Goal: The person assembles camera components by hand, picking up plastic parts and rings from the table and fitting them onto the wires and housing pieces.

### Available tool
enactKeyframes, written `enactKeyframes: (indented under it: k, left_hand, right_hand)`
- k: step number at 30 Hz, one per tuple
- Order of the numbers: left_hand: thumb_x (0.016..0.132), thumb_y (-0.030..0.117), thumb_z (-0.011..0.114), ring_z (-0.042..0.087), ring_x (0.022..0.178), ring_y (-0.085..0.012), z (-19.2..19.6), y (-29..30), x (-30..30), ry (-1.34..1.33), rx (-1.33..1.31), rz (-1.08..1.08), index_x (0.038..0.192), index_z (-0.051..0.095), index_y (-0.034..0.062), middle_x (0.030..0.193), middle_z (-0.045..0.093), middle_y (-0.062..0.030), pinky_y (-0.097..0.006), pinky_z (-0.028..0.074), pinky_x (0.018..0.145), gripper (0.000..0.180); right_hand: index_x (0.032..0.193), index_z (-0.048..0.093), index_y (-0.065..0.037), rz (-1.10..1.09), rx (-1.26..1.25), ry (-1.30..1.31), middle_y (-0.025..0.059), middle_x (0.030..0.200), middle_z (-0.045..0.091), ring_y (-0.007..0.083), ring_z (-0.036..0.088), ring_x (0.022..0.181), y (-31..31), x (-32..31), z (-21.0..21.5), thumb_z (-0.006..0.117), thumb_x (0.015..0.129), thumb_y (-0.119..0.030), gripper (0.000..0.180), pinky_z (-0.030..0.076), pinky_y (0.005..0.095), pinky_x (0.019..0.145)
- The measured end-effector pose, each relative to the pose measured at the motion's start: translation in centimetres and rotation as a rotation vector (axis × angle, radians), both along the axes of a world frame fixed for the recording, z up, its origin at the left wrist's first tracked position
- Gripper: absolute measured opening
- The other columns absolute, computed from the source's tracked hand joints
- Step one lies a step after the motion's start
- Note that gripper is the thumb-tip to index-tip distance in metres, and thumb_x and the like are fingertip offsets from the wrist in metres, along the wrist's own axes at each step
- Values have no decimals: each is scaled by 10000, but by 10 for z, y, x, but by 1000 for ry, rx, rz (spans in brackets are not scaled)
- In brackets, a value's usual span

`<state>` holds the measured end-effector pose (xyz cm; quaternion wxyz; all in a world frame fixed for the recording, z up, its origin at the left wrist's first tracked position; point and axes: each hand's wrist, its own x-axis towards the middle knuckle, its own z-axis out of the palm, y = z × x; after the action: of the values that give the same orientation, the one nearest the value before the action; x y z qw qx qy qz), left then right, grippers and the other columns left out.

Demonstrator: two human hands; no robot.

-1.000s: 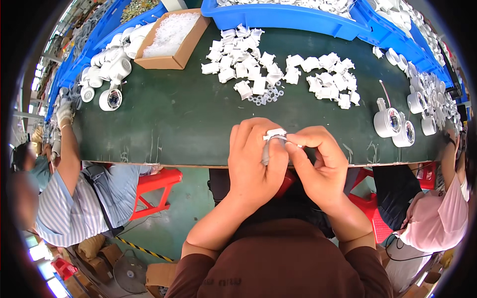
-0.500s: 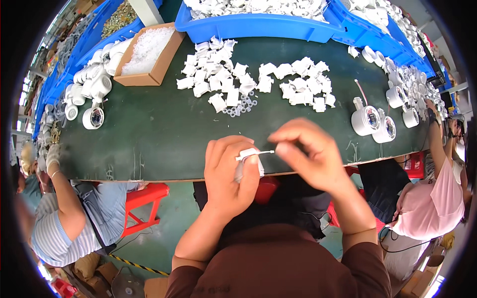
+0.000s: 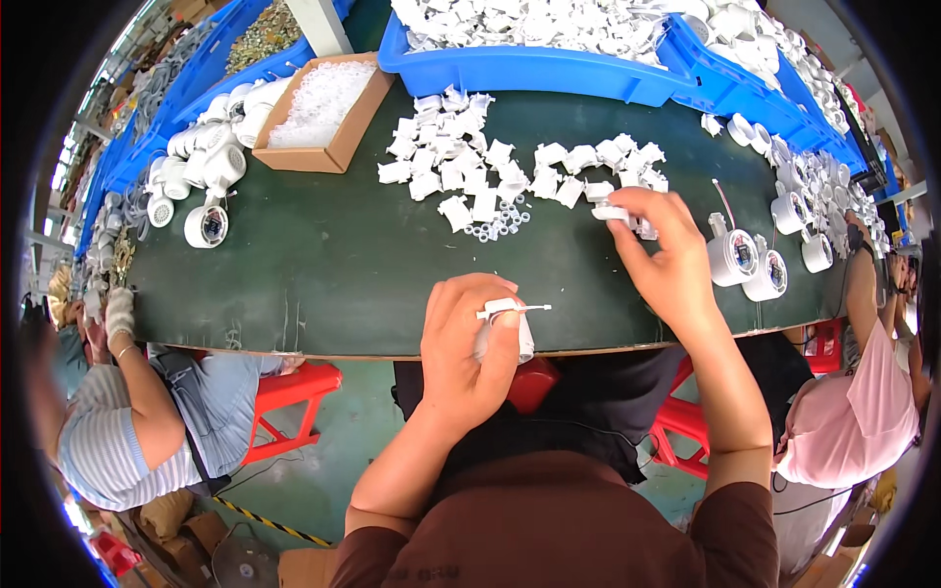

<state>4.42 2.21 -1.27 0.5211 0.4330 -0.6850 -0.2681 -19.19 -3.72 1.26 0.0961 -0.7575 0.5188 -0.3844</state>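
Head view: I am looking down on a dark green table (image 3: 323, 274), scattered white plastic pieces (image 3: 490, 176) lying toward 12 o'clock.
Left hand (image 3: 470, 353): I am curling it closed around a small white part (image 3: 510, 328) with a thin pin sticking out toward 3 o'clock, at the table's near edge.
Right hand (image 3: 667, 260): I am reaching toward 1 o'clock, pinching a white clip (image 3: 613, 212) between fingertips, my other fingers loosely bent.
Nearby: 2 round white housings (image 3: 750, 263) are sitting at 3 o'clock of my right hand.
Risk: I am judging that a loose pinch could drop the clip into the pile; the pin could bend if I squeeze.
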Motion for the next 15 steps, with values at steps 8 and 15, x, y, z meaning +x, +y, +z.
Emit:
enactKeyframes:
  k: [8,15]
  left_hand:
    - [941,108,610,619,942,-325,5,5,-15,114,127,-126,1051,665,34,1098,668,-142,-395,489,852,144]
    - [994,127,575,621,947,-245,11,9,-4,18,109,-86,1033,670,-6,1066,693,-134,-348,487,852,167]
  right_hand:
    - [1276,621,-8,300,542,-787,56,1138,620,126,646,1003,52,44,-11,600,895,200,434,544,270,889]
    - [1325,628,-15,271,373,-460,64,1129,648,112,652,972,52,48,-4,643,885,136,465,549,262,843]
